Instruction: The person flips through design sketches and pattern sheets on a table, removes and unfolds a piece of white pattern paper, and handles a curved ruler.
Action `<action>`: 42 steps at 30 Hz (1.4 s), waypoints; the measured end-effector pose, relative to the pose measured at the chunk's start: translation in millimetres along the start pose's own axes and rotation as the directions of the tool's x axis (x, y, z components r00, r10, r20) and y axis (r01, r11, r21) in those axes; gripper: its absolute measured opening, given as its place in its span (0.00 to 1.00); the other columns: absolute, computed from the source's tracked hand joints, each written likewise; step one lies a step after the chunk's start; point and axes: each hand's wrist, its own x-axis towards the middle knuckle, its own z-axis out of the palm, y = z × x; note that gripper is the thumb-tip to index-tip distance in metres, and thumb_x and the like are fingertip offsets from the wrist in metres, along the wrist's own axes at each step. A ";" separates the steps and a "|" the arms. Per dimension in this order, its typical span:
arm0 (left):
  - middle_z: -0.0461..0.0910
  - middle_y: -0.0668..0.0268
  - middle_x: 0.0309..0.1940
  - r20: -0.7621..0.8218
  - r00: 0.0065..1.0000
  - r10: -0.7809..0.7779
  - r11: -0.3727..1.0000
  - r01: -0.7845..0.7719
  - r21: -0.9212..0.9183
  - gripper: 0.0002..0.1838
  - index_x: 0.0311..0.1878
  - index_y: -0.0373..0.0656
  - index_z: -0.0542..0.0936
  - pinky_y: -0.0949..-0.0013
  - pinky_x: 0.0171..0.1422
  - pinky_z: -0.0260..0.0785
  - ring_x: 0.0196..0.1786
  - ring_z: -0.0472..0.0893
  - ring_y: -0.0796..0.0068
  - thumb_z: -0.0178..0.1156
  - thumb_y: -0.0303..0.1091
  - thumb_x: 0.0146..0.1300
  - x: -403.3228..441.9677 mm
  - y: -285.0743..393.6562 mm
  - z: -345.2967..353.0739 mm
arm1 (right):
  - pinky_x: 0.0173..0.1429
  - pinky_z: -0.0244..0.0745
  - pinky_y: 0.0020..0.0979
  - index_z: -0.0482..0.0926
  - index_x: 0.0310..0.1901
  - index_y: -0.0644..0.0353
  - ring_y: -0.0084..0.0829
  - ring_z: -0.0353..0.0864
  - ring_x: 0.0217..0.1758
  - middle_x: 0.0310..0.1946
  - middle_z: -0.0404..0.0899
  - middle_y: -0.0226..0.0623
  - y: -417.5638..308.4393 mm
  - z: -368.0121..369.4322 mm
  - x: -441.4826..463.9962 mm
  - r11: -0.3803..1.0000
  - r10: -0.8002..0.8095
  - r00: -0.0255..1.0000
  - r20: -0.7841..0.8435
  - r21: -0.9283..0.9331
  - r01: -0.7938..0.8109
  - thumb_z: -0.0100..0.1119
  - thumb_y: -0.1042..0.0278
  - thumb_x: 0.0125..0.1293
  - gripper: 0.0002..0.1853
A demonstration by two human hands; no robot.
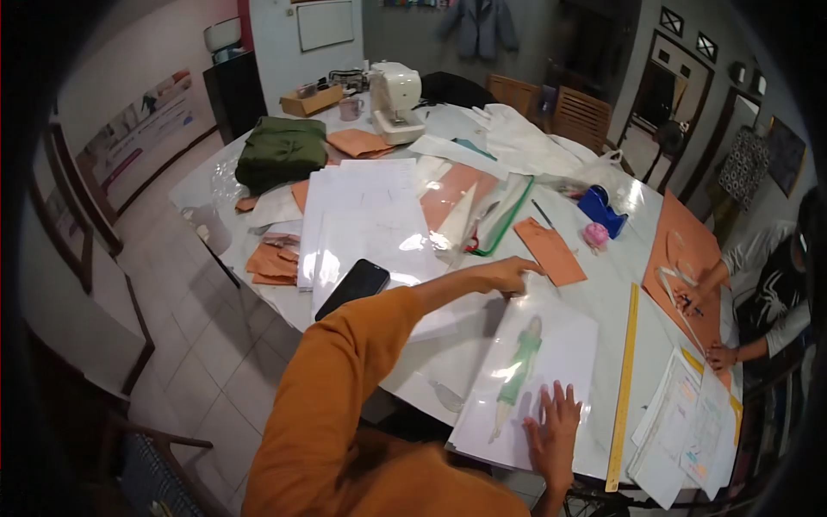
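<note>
The white paper sheet with a drawn figure in a green dress (520,370) lies on the white surface (413,366), right of the frame's lower centre. The right hand (556,435) rests on its lower right part, fingers spread. The left hand (510,276) is at its top edge, index finger extended toward the flat orange rectangular piece (552,252); whether its other fingers pinch anything, I cannot tell. A black phone (353,289) lies on white papers left of centre. The long yellow ruler (624,388) lies right of the sheet. At the right of the frame, another person's hands (687,300) are at a large orange cloth (682,258).
</note>
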 end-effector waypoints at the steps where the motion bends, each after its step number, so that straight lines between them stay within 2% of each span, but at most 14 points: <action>1: 0.75 0.52 0.44 -0.096 0.995 0.022 1.000 -0.021 0.008 0.32 0.66 0.43 0.69 0.70 0.43 0.73 0.37 0.78 0.69 0.61 0.30 0.55 0.2 3.8 7.1 | 0.74 0.38 0.61 0.69 0.63 0.58 0.56 0.49 0.75 0.70 0.58 0.49 -3.1 3.4 -1.6 1.000 0.014 0.999 0.039 -0.016 -0.013 0.61 0.61 0.62 0.28; 2: 0.75 0.50 0.45 -0.188 0.981 0.045 0.999 -0.042 0.017 0.30 0.65 0.42 0.70 0.68 0.44 0.74 0.38 0.79 0.67 0.62 0.33 0.57 0.5 5.2 9.9 | 0.74 0.34 0.62 0.69 0.64 0.56 0.57 0.46 0.75 0.70 0.56 0.50 -1.6 9.5 -4.1 0.997 0.022 0.997 0.073 -0.074 -0.016 0.61 0.60 0.62 0.28; 5: 0.73 0.47 0.52 -0.204 0.837 0.507 0.735 -0.297 0.609 0.28 0.64 0.41 0.71 0.62 0.50 0.75 0.41 0.80 0.61 0.62 0.38 0.60 -24.7 -12.4 -12.7 | 0.75 0.32 0.62 0.69 0.64 0.56 0.57 0.45 0.76 0.71 0.56 0.50 -2.4 12.8 -7.0 0.995 0.055 0.997 0.062 -0.085 -0.050 0.61 0.60 0.62 0.28; 7: 0.74 0.49 0.53 -0.137 0.886 0.443 0.721 -0.261 0.642 0.29 0.62 0.42 0.72 0.60 0.52 0.73 0.45 0.80 0.58 0.64 0.42 0.59 -78.2 -6.5 -34.3 | 0.75 0.31 0.62 0.69 0.64 0.56 0.57 0.44 0.76 0.71 0.55 0.49 -2.9 12.0 -6.9 0.995 0.065 0.996 0.068 -0.077 -0.060 0.61 0.60 0.62 0.28; 9: 0.77 0.53 0.52 -0.245 0.952 0.186 0.747 0.026 0.664 0.29 0.61 0.43 0.73 0.59 0.51 0.72 0.47 0.79 0.57 0.64 0.46 0.58 -140.3 7.0 -44.0 | 0.75 0.30 0.62 0.69 0.64 0.56 0.57 0.43 0.76 0.71 0.55 0.49 -2.3 12.0 -5.1 0.996 0.070 0.995 0.077 -0.066 -0.065 0.60 0.60 0.62 0.28; 13: 0.79 0.52 0.46 -0.534 0.842 0.079 0.557 0.407 0.724 0.35 0.61 0.43 0.73 0.57 0.47 0.73 0.49 0.78 0.55 0.66 0.54 0.54 -229.6 -28.7 -50.7 | 0.75 0.30 0.61 0.69 0.64 0.58 0.56 0.43 0.77 0.72 0.54 0.49 -4.1 9.9 -3.1 0.995 0.082 0.991 0.103 -0.064 -0.076 0.58 0.61 0.63 0.28; 16: 0.76 0.48 0.46 -0.673 0.736 -0.076 0.434 0.632 0.642 0.45 0.64 0.38 0.69 0.54 0.47 0.73 0.51 0.76 0.52 0.67 0.60 0.48 -257.4 -57.3 -40.5 | 0.75 0.31 0.59 0.68 0.64 0.57 0.55 0.44 0.77 0.72 0.54 0.48 -8.6 7.1 -2.8 0.994 0.089 0.990 0.105 -0.073 -0.081 0.58 0.65 0.61 0.28; 20: 0.71 0.46 0.48 -0.720 0.687 -0.096 0.491 0.662 0.566 0.52 0.66 0.30 0.63 0.51 0.46 0.73 0.51 0.75 0.49 0.65 0.63 0.47 -259.2 -70.1 -30.4 | 0.76 0.31 0.58 0.68 0.65 0.56 0.54 0.43 0.77 0.73 0.53 0.46 -5.5 9.9 -2.8 0.992 0.081 0.992 0.098 -0.100 -0.071 0.57 0.65 0.62 0.27; 23: 0.71 0.46 0.46 -0.787 0.616 -0.033 0.508 0.689 0.518 0.51 0.61 0.25 0.66 0.51 0.45 0.73 0.50 0.75 0.49 0.64 0.62 0.46 -247.9 -82.5 -31.3 | 0.76 0.31 0.58 0.68 0.65 0.56 0.53 0.43 0.77 0.73 0.54 0.46 -6.6 9.9 -3.0 0.993 0.081 0.993 0.087 -0.097 -0.072 0.57 0.65 0.63 0.27; 26: 0.71 0.47 0.44 -0.791 0.600 -0.117 0.490 0.728 0.480 0.46 0.53 0.22 0.71 0.51 0.45 0.72 0.47 0.75 0.50 0.63 0.60 0.45 -241.7 -77.0 -31.9 | 0.76 0.31 0.57 0.68 0.64 0.56 0.53 0.44 0.77 0.72 0.54 0.46 -7.0 10.1 -3.4 0.992 0.080 0.994 0.080 -0.102 -0.072 0.57 0.65 0.63 0.27; 32: 0.71 0.49 0.41 -0.832 0.546 -0.099 0.514 0.744 0.427 0.40 0.45 0.23 0.75 0.51 0.44 0.72 0.46 0.75 0.53 0.64 0.57 0.43 -239.3 -78.7 -26.5 | 0.76 0.32 0.57 0.68 0.64 0.56 0.53 0.45 0.77 0.72 0.56 0.46 -6.8 11.5 -2.9 0.989 0.084 0.994 0.076 -0.126 -0.074 0.57 0.66 0.63 0.27; 35: 0.71 0.49 0.41 -0.847 0.530 -0.045 0.514 0.739 0.436 0.41 0.46 0.23 0.75 0.52 0.45 0.72 0.47 0.74 0.54 0.65 0.57 0.43 -238.8 -87.3 -22.4 | 0.76 0.32 0.57 0.68 0.64 0.56 0.53 0.45 0.77 0.72 0.56 0.45 -7.0 12.3 -3.2 0.989 0.092 0.993 0.078 -0.127 -0.081 0.57 0.66 0.62 0.27; 41: 0.70 0.46 0.46 -0.874 0.475 0.099 0.517 0.726 0.453 0.57 0.54 0.19 0.71 0.54 0.50 0.72 0.51 0.73 0.52 0.66 0.71 0.40 -266.0 -89.1 0.1 | 0.76 0.32 0.56 0.68 0.65 0.56 0.52 0.44 0.77 0.72 0.55 0.45 -8.0 11.8 -3.0 0.990 0.087 0.994 0.067 -0.119 -0.078 0.56 0.65 0.63 0.27; 42: 0.69 0.44 0.48 -0.888 0.460 -0.026 0.525 0.762 0.379 0.60 0.57 0.19 0.69 0.55 0.52 0.71 0.53 0.72 0.50 0.67 0.73 0.40 -271.9 -82.6 4.3 | 0.76 0.32 0.56 0.68 0.65 0.56 0.52 0.44 0.77 0.72 0.55 0.44 -7.6 11.8 -3.0 0.990 0.090 0.994 0.068 -0.118 -0.081 0.56 0.65 0.64 0.27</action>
